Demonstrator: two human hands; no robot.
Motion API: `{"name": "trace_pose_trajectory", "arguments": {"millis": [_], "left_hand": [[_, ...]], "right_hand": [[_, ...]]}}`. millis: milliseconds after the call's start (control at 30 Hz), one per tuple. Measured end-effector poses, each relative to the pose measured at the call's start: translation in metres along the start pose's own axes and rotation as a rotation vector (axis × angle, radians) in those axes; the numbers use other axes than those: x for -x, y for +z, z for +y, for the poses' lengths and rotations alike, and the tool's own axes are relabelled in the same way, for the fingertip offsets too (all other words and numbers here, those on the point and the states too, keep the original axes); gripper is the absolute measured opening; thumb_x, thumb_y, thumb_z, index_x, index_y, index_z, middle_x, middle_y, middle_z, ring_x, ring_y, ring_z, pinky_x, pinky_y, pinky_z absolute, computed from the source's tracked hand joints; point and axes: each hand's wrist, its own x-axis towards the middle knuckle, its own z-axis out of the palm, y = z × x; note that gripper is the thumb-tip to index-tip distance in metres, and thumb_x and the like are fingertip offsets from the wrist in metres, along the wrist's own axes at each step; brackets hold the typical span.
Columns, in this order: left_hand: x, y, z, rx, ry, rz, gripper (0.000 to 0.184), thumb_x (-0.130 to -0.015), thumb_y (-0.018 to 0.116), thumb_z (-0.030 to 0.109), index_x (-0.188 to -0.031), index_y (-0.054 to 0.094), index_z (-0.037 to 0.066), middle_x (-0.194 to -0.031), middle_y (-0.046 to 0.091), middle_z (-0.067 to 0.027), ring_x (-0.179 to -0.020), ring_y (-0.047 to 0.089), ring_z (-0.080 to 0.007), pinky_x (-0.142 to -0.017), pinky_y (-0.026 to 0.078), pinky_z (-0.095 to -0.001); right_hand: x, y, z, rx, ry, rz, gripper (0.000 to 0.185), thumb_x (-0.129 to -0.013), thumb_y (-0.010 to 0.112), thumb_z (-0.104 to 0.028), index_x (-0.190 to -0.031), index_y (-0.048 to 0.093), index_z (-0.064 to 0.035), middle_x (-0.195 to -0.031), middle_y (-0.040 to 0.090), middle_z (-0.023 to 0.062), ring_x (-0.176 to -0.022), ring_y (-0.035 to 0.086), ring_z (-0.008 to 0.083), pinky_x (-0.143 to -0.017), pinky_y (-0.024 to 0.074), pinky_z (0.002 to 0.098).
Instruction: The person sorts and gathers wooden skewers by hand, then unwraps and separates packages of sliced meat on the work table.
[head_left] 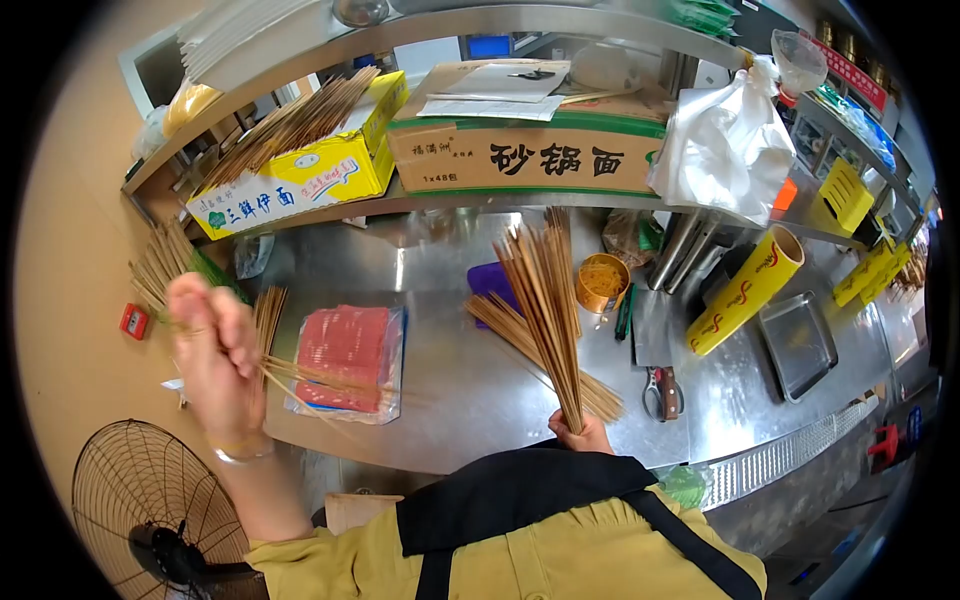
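My right hand (584, 436) is closed round the lower end of a thick bundle of bamboo skewers (545, 300), which stands nearly upright at the table's front edge. More skewers (590, 392) lie slantwise on the steel behind it. At the left my left hand (213, 345) is raised and blurred, its fingers closed. A few thin skewers (315, 376) stick out from it to the right, over a flat pink slab (343, 350) lying on clear plastic. Another loose group of skewers (268, 315) lies just beyond this hand.
On the shelf are a yellow box (300, 190) topped with skewers and a brown carton (520, 160). Rightward on the steel table (440, 400) are an orange tin (602, 283), scissors (662, 392), a yellow roll (745, 290) and a metal tray (797, 345). A fan (160, 510) stands at lower left.
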Motion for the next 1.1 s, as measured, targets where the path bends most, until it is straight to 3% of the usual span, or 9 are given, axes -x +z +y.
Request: {"name": "trace_pose_trajectory", "arguments": {"millis": [67, 200, 300, 367, 467, 767, 900, 967, 1100], "left_hand": [[0.003, 0.012, -0.023, 0.082, -0.124, -0.019, 0.018, -0.097, 0.040, 0.028, -0.094, 0.045, 0.011, -0.059, 0.030, 0.0054, -0.045, 0.023, -0.0019, -0.036, 0.018, -0.0161], [0.014, 0.044, -0.054, -0.161, -0.223, -0.173, 0.029, -0.091, 0.056, 0.031, -0.103, 0.050, 0.006, -0.062, 0.033, 0.0074, -0.049, 0.025, -0.0006, -0.040, 0.020, -0.0164], [0.023, 0.060, -0.069, -0.004, -0.335, -0.403, 0.039, -0.084, 0.066, 0.016, -0.115, 0.048, 0.002, -0.073, 0.048, 0.0068, -0.065, 0.043, -0.0013, -0.057, 0.034, -0.0152], [0.031, 0.088, -0.074, 0.054, -0.357, -0.366, 0.035, -0.084, 0.065, 0.016, -0.112, 0.050, 0.001, -0.085, 0.057, 0.0024, -0.079, 0.052, -0.0039, -0.069, 0.042, -0.0174], [0.032, 0.082, -0.081, -0.035, -0.378, -0.474, 0.030, -0.086, 0.063, 0.014, -0.110, 0.052, 0.000, -0.097, 0.061, -0.0019, -0.089, 0.054, -0.0066, -0.079, 0.044, -0.0217], [0.032, 0.087, -0.076, -0.093, -0.499, -0.370, 0.017, -0.087, 0.061, 0.013, -0.097, 0.060, -0.001, -0.089, 0.062, 0.0006, -0.083, 0.054, -0.0051, -0.075, 0.044, -0.0208], [0.030, 0.083, -0.087, -0.115, -0.423, -0.366, 0.015, -0.086, 0.063, 0.014, -0.092, 0.060, 0.000, -0.083, 0.061, 0.0021, -0.076, 0.052, -0.0033, -0.070, 0.043, -0.0193], [0.028, 0.086, -0.087, -0.140, -0.402, -0.321, 0.011, -0.083, 0.066, 0.013, -0.085, 0.058, 0.005, -0.072, 0.053, 0.0067, -0.062, 0.040, -0.0009, -0.056, 0.032, -0.0170], [0.025, 0.085, -0.090, -0.160, -0.417, -0.306, 0.013, -0.082, 0.067, 0.013, -0.082, 0.057, 0.006, -0.070, 0.051, 0.0074, -0.063, 0.040, -0.0007, -0.056, 0.032, -0.0175]], "right_hand": [[0.002, -0.001, 0.000, 0.076, -0.049, 0.025, 0.006, -0.084, 0.064, -0.008, -0.082, 0.060, -0.0046, -0.068, 0.051, -0.0042, -0.061, 0.046, 0.0052, -0.054, 0.0361, 0.0213], [0.008, -0.002, -0.009, 0.143, -0.113, 0.040, 0.013, -0.080, 0.069, -0.011, -0.083, 0.061, -0.0021, -0.068, 0.055, -0.0005, -0.065, 0.050, 0.0065, -0.059, 0.0415, 0.0230], [0.010, -0.005, -0.010, 0.200, -0.174, 0.041, 0.014, -0.079, 0.070, -0.012, -0.082, 0.061, -0.0020, -0.069, 0.055, -0.0004, -0.064, 0.050, 0.0072, -0.059, 0.0407, 0.0239], [0.010, -0.006, -0.011, 0.258, -0.216, 0.044, 0.014, -0.080, 0.069, -0.013, -0.082, 0.060, -0.0020, -0.070, 0.055, -0.0013, -0.065, 0.049, 0.0077, -0.059, 0.0398, 0.0245], [0.011, -0.005, -0.012, 0.278, -0.222, 0.069, 0.014, -0.080, 0.068, -0.012, -0.082, 0.060, -0.0016, -0.070, 0.054, -0.0017, -0.065, 0.049, 0.0072, -0.059, 0.0392, 0.0247], [0.011, 0.001, -0.018, 0.093, -0.094, -0.063, 0.013, -0.077, 0.070, -0.008, -0.084, 0.062, -0.0009, -0.072, 0.060, 0.0002, -0.070, 0.054, 0.0049, -0.063, 0.0442, 0.0211], [0.011, -0.001, -0.012, 0.001, 0.012, -0.179, 0.013, -0.078, 0.070, -0.007, -0.087, 0.063, -0.0019, -0.077, 0.060, -0.0025, -0.075, 0.054, 0.0043, -0.067, 0.0448, 0.0209], [0.010, -0.001, -0.009, -0.051, 0.077, -0.196, 0.014, -0.077, 0.070, -0.007, -0.088, 0.063, -0.0024, -0.078, 0.060, -0.0031, -0.075, 0.054, 0.0041, -0.068, 0.0448, 0.0210], [0.010, -0.002, -0.011, -0.120, 0.111, -0.236, 0.013, -0.078, 0.070, -0.007, -0.088, 0.062, -0.0034, -0.080, 0.059, -0.0045, -0.076, 0.053, 0.0036, -0.068, 0.0442, 0.0209]]}}
